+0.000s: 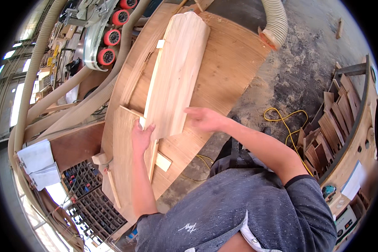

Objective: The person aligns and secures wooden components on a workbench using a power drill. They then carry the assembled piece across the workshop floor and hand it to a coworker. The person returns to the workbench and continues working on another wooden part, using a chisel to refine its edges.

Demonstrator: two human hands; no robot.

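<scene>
A long pale wooden panel [176, 75] with a shaped far end lies lengthwise before me on a plywood worktop [235, 54]. My left hand [142, 135] grips its near left corner, thumb on top and the other fingers partly hidden at the edge. Beside the panel's near right edge is my right hand [205, 119], fingers stretched out, the fingertips at or close to the wood. A small white block [160, 43] sits against the panel's left edge. Near its close end lies a small pale wood piece [163, 161].
Thin wood strips [134, 84] lie along the worktop's left side. A machine with red rollers [112, 37] and ribbed hoses [275, 21] stand around it. To the right are a rack of wood offcuts [332, 122] and a yellow cord [283, 122] on the floor.
</scene>
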